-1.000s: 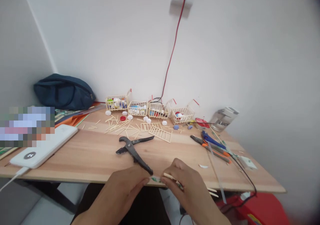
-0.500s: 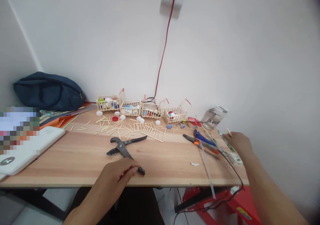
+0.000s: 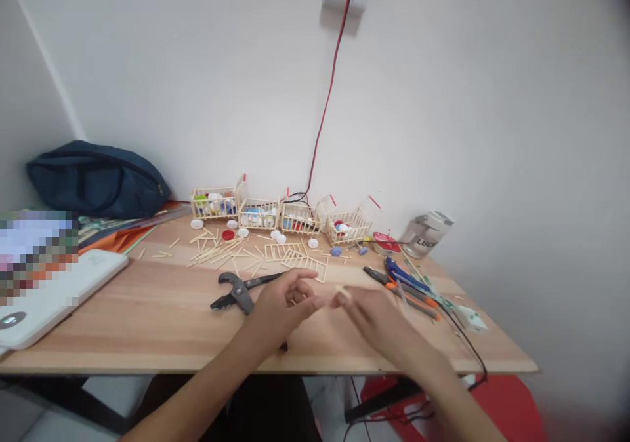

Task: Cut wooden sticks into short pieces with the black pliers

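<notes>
Head view, and my two hands meet over the near half of the table. My right hand pinches a short pale stick between thumb and fingertips, its end poking up above them. My left hand faces it, forefinger lifted clear of the thumb, the other fingers curled; blur at the tips, so I can't tell whether it grips anything. Light pressure, I'd say: wood that thin could snap, so steady wrists and a hold close to the working end.

Behind my left hand sits the black cutter, partly hidden. Further back, loose sticks scatter beside slatted panels, with four little carts lined along the white wall. To the right, orange-handled pliers and a clear jar; far left, a navy bag. Below the table's right end, a red stool.
</notes>
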Motion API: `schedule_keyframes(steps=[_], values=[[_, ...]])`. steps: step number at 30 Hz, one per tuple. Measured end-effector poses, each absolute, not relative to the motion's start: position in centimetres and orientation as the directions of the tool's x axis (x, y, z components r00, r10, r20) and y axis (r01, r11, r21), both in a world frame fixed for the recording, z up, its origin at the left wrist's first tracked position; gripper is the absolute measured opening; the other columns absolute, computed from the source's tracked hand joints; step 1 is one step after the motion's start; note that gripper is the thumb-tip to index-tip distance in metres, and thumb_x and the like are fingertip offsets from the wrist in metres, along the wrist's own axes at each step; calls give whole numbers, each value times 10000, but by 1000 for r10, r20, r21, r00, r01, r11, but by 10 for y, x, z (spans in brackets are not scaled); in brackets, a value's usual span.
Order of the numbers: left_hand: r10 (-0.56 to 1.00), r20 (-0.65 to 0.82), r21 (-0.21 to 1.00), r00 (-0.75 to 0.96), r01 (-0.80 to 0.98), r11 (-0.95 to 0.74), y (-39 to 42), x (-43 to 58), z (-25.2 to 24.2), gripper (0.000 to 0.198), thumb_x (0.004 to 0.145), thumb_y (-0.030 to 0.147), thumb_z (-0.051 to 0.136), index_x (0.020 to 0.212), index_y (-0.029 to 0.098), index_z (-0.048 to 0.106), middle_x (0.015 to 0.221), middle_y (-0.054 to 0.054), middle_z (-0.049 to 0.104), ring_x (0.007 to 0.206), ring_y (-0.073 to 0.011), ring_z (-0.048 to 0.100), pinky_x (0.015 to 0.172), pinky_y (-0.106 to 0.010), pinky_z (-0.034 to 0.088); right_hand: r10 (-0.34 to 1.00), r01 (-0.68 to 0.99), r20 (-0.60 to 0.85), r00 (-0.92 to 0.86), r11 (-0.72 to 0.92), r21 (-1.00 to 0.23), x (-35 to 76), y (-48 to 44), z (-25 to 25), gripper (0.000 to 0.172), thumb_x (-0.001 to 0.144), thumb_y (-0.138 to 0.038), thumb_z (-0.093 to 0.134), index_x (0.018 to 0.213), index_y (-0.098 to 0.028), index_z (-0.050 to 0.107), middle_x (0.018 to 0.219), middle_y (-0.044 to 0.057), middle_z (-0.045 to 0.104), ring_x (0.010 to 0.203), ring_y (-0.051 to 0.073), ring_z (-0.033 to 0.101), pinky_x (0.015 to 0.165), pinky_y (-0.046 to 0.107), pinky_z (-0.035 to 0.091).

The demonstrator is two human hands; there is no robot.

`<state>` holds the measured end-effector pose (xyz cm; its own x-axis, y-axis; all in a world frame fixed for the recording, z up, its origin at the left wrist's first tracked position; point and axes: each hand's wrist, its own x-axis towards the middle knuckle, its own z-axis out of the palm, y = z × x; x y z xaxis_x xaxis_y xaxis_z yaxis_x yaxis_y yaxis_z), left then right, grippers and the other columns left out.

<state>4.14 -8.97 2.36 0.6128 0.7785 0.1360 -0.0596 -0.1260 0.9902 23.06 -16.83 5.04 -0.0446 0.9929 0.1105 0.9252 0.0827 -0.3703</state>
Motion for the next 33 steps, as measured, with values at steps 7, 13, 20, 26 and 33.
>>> schedule_keyframes(steps=[7,13,20,26,33], values=[[802,198,966,564,24,-256,-75,33,26,172,762,277,560,660,153,621,556,24,545,528,-82,473,515,-191,353,981,716,93,-169,187,-673,181,-151,41,220,917,-286,392,920,-202,596,817,5,658,743,137,603,670,225,413],[842,115,987,527,32,-155,-37,20,30,197,708,335,616,684,140,606,483,51,478,442,-68,427,437,-180,333,991,680,131,9,89,-728,189,-144,29,244,907,-347,406,756,-191,518,579,-44,494,514,96,470,524,205,347],[773,68,988,630,-148,34,-7,38,32,274,676,369,671,715,122,559,594,1,581,477,-68,487,438,-178,364,971,541,156,179,36,-840,198,-121,15,284,864,-439,454,772,-186,544,559,-52,397,481,91,369,450,206,282],[768,42,993,639,-112,38,10,49,19,261,688,356,653,727,112,568,631,-15,597,496,-81,518,428,-183,375,986,529,52,160,-41,-847,214,-114,11,265,847,-430,492,715,-201,505,533,-51,460,453,88,401,437,205,306],[804,59,997,592,-74,-19,19,38,12,300,757,331,556,987,138,547,692,-12,617,479,-76,504,402,-173,368,848,523,146,509,-170,-835,281,-88,33,300,764,-478,530,658,-198,513,617,12,565,560,143,521,471,235,419]])
